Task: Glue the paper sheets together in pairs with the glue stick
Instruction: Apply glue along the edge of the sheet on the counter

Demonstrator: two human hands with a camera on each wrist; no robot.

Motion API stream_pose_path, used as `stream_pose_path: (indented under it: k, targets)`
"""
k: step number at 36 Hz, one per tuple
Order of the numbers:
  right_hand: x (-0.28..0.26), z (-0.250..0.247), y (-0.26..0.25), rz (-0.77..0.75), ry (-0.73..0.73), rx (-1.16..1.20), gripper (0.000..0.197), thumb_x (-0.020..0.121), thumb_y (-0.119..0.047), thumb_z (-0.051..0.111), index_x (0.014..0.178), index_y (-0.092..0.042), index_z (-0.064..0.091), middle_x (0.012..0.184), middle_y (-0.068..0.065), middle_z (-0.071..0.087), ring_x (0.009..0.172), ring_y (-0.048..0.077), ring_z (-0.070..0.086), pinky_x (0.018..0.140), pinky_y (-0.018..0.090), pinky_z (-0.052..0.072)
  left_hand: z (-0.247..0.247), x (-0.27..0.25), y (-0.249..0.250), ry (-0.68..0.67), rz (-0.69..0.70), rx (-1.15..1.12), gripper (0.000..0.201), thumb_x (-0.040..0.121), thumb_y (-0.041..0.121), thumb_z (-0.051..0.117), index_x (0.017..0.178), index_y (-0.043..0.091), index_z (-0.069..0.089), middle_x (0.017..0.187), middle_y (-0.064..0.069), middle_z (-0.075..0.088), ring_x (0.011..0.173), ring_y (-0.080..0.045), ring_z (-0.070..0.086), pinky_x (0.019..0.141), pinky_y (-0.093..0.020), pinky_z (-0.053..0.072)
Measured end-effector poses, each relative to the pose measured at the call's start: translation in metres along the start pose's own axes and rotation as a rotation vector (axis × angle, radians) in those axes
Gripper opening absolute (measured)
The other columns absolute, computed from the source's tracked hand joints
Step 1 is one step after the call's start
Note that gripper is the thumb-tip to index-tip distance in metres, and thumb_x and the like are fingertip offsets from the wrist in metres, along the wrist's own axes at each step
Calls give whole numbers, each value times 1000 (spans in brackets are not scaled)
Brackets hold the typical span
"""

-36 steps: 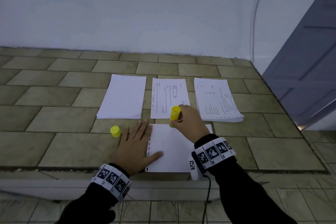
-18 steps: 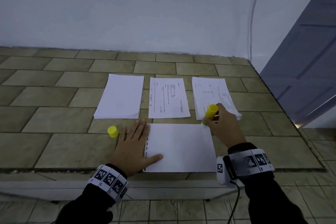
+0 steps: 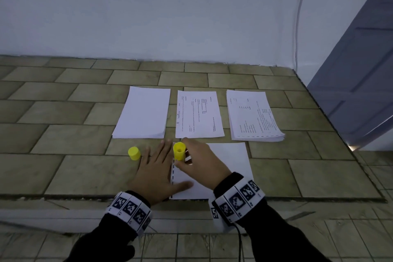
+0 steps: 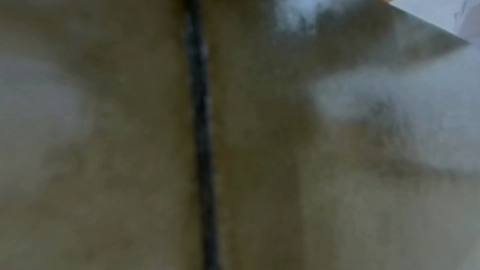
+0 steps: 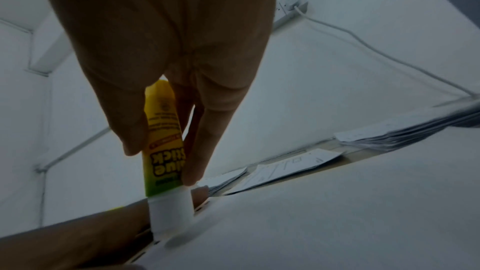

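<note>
A blank white sheet (image 3: pixel 229 164) lies near the front edge of the tiled surface. My left hand (image 3: pixel 156 173) lies flat with straight fingers on its left margin, the thumb on the paper. My right hand (image 3: pixel 197 164) grips the yellow glue stick (image 3: pixel 179 151) upright, its white tip pressed on the sheet's upper left corner. In the right wrist view the glue stick (image 5: pixel 163 151) is pinched between thumb and fingers, tip down on the sheet (image 5: pixel 337 213). The yellow cap (image 3: pixel 134 153) stands left of my left hand. The left wrist view is a blur of tile.
Behind the sheet lie three piles: a blank stack (image 3: pixel 144 112) at left, a printed sheet (image 3: pixel 198 114) in the middle, a thick printed stack (image 3: pixel 253 115) at right. A white wall rises behind, with a cable (image 3: pixel 298 17). A blue-grey door (image 3: pixel 361 59) stands at right.
My right hand carried the glue stick from the sheet's top right corner back across to its top left corner. The left hand stayed flat on the margin.
</note>
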State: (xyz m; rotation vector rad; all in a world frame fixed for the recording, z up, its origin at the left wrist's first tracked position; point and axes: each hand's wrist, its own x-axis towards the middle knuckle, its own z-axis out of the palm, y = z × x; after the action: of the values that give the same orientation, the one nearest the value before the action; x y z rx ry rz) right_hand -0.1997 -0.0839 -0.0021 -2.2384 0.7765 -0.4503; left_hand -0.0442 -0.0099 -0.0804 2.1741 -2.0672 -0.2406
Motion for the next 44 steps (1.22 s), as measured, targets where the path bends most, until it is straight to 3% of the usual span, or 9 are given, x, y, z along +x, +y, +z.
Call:
stream_pose_path:
  k: [4, 9, 15, 19, 28, 30, 33, 39, 44]
  targets:
    - [-5, -5, 5, 0, 21, -2, 23, 89, -19, 65, 109, -13, 54, 105, 8, 61, 96, 22, 59, 85, 42, 53, -3, 0, 2, -40, -32, 39, 124, 62, 101, 6, 157, 21, -2, 163, 4, -10, 148, -12, -17, 120, -50, -6]
    - [-18, -25, 23, 84, 76, 8, 18, 86, -19, 66, 92, -20, 49, 93, 4, 60, 88, 19, 61, 77, 40, 56, -7, -2, 4, -27, -42, -13, 127, 60, 102, 5, 156, 20, -1, 162, 5, -11, 147, -10, -16, 119, -46, -11]
    - [-48, -52, 50, 120, 228, 1, 15, 88, -14, 63, 79, -9, 52, 76, 7, 61, 74, 23, 64, 67, 35, 57, -9, -2, 7, -37, -38, 9, 126, 59, 101, 2, 156, 21, 0, 161, 6, -14, 147, -10, -18, 118, -43, -16]
    - [-64, -68, 65, 167, 315, -19, 15, 87, -11, 64, 78, -10, 53, 74, 4, 63, 71, 17, 65, 66, 32, 57, -10, -3, 7, -32, -41, 15, 125, 61, 101, 3, 157, 20, 2, 162, 5, -12, 148, -11, -16, 117, -43, -16]
    - [-73, -81, 74, 248, 376, -95, 16, 85, -11, 66, 79, -10, 52, 71, 3, 61, 68, 18, 62, 61, 21, 49, -8, -2, 7, -57, -58, 25, 121, 63, 98, 2, 156, 20, -5, 161, 5, -15, 147, -10, -19, 118, -43, -15]
    - [-69, -75, 65, 214, 361, -42, 16, 86, -11, 66, 79, -12, 52, 74, 4, 62, 71, 17, 63, 64, 22, 52, -7, -2, 7, -51, -58, 16, 121, 64, 98, 1, 156, 19, -4, 161, 5, -14, 147, -10, -19, 118, -44, -14]
    - [-61, -60, 50, 133, 277, 61, 14, 85, -11, 67, 80, -12, 54, 78, 4, 64, 74, 16, 64, 69, 33, 57, -7, -2, 7, -53, -57, 11, 120, 65, 97, 0, 156, 19, -4, 162, 4, -15, 147, -10, -19, 119, -44, -13]
    - [-44, -26, 20, -21, 63, 127, 13, 85, -19, 67, 89, -14, 56, 90, 3, 63, 83, 15, 63, 74, 36, 57, -6, -2, 5, -40, -45, 7, 117, 67, 96, -5, 156, 19, -5, 160, 5, -16, 147, -11, -19, 119, -45, -13]
    - [-35, -18, 14, -62, 73, 62, 19, 86, -23, 68, 98, -12, 58, 95, 4, 62, 85, 17, 59, 75, 39, 55, -3, -3, 3, -4, -21, -27, 100, 81, 83, -6, 156, 18, 4, 162, 3, -5, 149, -12, -10, 119, -43, -10]
